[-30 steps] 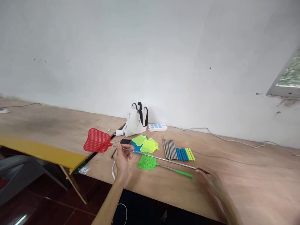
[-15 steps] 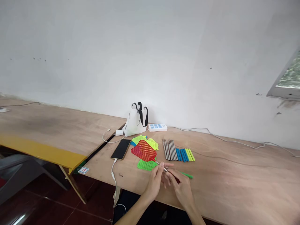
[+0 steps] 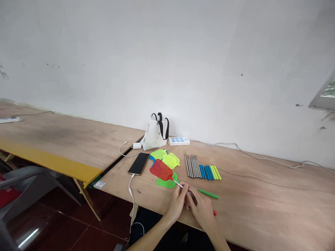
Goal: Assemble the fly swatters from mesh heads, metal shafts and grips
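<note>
A red fly swatter [image 3: 160, 169] with a metal rod is in both my hands, its mesh head pointing away to the left. My left hand [image 3: 177, 203] closes round the rod. My right hand [image 3: 202, 210] closes round the handle end, and the red tip of the handle sticks out beyond it. Partly under the red head lies a green fly swatter [image 3: 208, 194], its green handle reaching right behind my hands. Yellow swatter heads [image 3: 171, 160] and a mostly covered blue one lie just beyond. To the right are metal rods [image 3: 192, 166], blue handles [image 3: 206, 172] and yellow handles [image 3: 216, 173] in a row.
A phone [image 3: 138, 164] on a white cable lies left of the swatter heads. Behind it are a charger [image 3: 136, 145], a white bag [image 3: 154, 136] with black straps and a power strip [image 3: 179, 140] by the wall. A second table [image 3: 62, 136] adjoins at the left.
My hands have drawn together on the red swatter, and my left fingers, earlier partly spread, have closed. The red handle tip now shows past my right hand. The view has shifted slightly.
</note>
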`<state>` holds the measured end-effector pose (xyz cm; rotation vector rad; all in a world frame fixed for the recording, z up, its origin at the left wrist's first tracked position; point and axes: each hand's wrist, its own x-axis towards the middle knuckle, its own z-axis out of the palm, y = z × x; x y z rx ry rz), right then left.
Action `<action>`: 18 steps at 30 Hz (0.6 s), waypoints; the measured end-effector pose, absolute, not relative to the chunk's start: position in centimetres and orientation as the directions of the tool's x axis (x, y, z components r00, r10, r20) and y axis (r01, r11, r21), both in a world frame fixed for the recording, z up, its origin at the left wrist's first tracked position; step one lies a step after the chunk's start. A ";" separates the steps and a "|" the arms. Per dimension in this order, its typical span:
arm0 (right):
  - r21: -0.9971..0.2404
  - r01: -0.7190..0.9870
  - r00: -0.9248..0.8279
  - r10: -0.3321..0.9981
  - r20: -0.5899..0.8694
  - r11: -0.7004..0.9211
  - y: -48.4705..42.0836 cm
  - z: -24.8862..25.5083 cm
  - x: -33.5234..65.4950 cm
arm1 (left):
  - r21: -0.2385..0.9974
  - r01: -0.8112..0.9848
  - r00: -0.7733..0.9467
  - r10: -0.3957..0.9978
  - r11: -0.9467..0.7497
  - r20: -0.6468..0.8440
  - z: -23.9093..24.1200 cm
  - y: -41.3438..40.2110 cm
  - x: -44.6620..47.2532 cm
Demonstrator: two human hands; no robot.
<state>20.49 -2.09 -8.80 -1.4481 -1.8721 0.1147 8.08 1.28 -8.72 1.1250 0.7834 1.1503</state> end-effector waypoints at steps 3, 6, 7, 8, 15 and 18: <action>-0.454 0.820 -0.097 0.866 0.490 0.348 -2.1 -8.8 20.5 | 0.958 -0.286 0.261 0.963 0.014 0.064 -8.8 1.3 8.0; -0.415 0.843 -0.106 0.862 0.496 0.343 -2.1 -8.9 20.4 | 0.961 -0.276 0.253 0.966 0.012 0.061 -9.1 1.3 8.0; -0.404 0.849 -0.109 0.860 0.498 0.342 -2.1 -8.9 20.4 | 0.962 -0.273 0.253 0.966 0.012 0.060 -9.1 1.3 8.0; -0.394 0.853 -0.114 0.860 0.498 0.341 -2.1 -9.0 20.4 | 0.962 -0.271 0.253 0.966 0.012 0.059 -9.1 1.3 8.0; -0.359 0.869 -0.126 0.854 0.505 0.341 -2.2 -9.0 20.4 | 0.968 -0.250 0.266 0.962 0.004 0.065 -8.9 1.2 8.0; -0.337 0.881 -0.126 0.851 0.509 0.332 -2.1 -9.1 20.4 | 0.971 -0.238 0.260 0.963 -0.006 0.069 -8.8 1.2 7.9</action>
